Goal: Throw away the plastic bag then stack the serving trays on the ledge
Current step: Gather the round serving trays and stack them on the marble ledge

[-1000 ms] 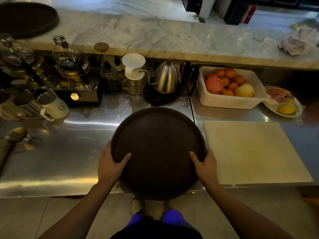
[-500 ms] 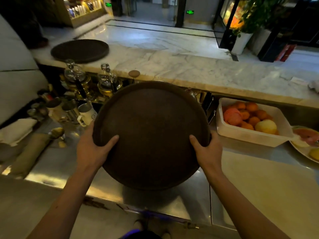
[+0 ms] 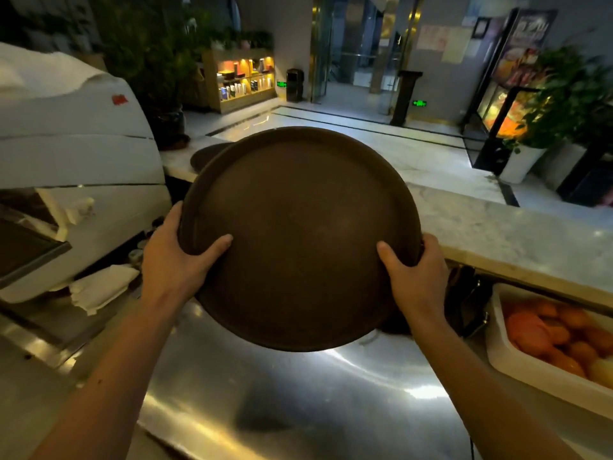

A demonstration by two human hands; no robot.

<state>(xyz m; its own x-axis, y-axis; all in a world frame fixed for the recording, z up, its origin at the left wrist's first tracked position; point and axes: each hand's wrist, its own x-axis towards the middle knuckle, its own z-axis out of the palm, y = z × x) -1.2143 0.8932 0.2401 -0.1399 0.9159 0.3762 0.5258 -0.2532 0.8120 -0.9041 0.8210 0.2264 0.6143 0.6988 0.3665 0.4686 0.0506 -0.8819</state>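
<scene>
Above steel counter (image 3: pixel 298 393): left hand (image 3: pixel 172 260) and right hand (image 3: pixel 416 277) gripped round tray (image 3: pixel 298 234) by its near edges, thumbs on top; second tray (image 3: pixel 204 156) lay on marble ledge (image 3: pixel 497 224).

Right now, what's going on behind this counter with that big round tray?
A person is holding a round brown tray in both hands, the left hand and right hand gripping its near edge on either side. The tray is up in the air above the steel counter, tilted toward the marble ledge. Another dark tray already lies on that ledge, just behind the held one. A white tub of fruit sits to the right.
</scene>
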